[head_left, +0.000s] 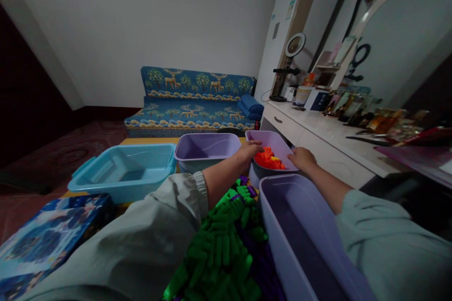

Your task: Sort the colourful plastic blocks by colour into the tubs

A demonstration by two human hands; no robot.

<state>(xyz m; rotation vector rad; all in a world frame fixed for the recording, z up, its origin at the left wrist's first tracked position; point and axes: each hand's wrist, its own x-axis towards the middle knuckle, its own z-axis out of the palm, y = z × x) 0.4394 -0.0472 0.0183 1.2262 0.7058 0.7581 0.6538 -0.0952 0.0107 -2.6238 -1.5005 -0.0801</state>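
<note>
A small purple bin (273, 138) stands at the far right of the table, with orange pieces (269, 157) and a bit of yellow inside. My left hand (250, 151) grips its left rim, fingers over the edge. On the opposite rim, my right hand (302, 158) is closed around the side. Below my hands lies a heap of green pieces (221, 240), mixed with purple pieces (243, 181). Close to my right forearm is a larger purple bin (282, 235), touching or nearly touching the small one.
Another purple bin (208, 138) and a light blue bin (123, 188) stand left of my left hand. A blue printed box (45, 240) lies at the near left. A white dresser (318, 127) with bottles runs along the right. Behind the table is a blue patterned sofa (190, 108).
</note>
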